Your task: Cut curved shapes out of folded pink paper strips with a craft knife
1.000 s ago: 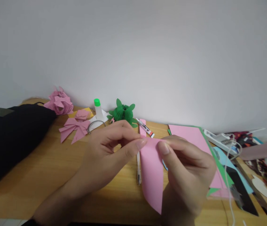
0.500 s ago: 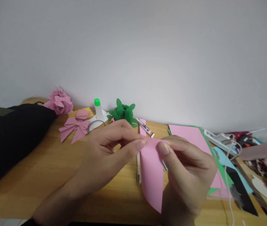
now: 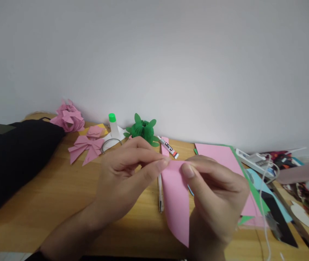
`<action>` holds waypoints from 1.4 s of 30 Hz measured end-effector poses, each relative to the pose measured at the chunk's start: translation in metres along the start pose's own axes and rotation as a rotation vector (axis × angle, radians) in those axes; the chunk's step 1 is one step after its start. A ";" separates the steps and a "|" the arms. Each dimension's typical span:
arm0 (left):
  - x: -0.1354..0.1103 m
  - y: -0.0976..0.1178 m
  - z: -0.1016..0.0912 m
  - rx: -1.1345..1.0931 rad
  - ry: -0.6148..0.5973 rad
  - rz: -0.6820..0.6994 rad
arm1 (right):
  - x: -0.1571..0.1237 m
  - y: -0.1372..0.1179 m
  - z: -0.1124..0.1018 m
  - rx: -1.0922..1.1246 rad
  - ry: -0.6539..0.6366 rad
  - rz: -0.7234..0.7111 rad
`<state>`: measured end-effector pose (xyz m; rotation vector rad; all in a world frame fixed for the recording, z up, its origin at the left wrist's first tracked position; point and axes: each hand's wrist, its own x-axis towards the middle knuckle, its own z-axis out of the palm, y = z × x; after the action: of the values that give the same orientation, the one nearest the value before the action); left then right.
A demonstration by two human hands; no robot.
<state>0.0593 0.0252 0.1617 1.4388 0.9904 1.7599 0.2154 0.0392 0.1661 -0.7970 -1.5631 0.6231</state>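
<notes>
A folded pink paper sheet (image 3: 175, 197) is held upright above the wooden desk (image 3: 62, 195). My left hand (image 3: 124, 177) pinches its top left corner between thumb and fingers. My right hand (image 3: 215, 199) pinches the top right corner, with the thumb on the front face. The paper's lower end curves down to a rounded point near the desk's front edge. A pen (image 3: 160, 194) lies on the desk just behind the paper.
A pink paper bow (image 3: 86, 148), a pink paper flower (image 3: 68, 117), a green-capped glue bottle (image 3: 112, 125), a green paper ornament (image 3: 142, 130) and a small glue tube (image 3: 168, 147) sit at the back. Black fabric (image 3: 10, 156) covers the left. Pink and green sheets (image 3: 225, 159), cables and scraps crowd the right.
Both hands and the pink paper have shifted very slightly; the grip is the same.
</notes>
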 end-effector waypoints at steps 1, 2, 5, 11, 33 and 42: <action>0.000 -0.001 0.001 -0.007 -0.002 -0.001 | 0.000 0.000 0.000 0.002 0.009 0.001; 0.001 -0.002 0.002 -0.023 -0.009 -0.008 | 0.001 0.000 0.000 0.002 0.016 0.002; 0.002 -0.002 0.005 -0.104 -0.063 -0.073 | 0.002 0.000 -0.002 -0.007 0.022 0.001; 0.000 -0.003 0.015 -0.302 -0.160 -0.229 | -0.001 0.002 -0.002 -0.034 0.097 -0.047; 0.012 0.002 -0.007 0.152 -0.247 -0.257 | 0.011 0.011 -0.008 -0.098 -0.151 -0.098; 0.011 0.003 0.002 0.021 -0.230 -0.328 | 0.011 0.014 -0.008 0.024 -0.137 -0.016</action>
<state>0.0592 0.0336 0.1695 1.3660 1.0545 1.3220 0.2251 0.0557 0.1631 -0.7359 -1.6818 0.6959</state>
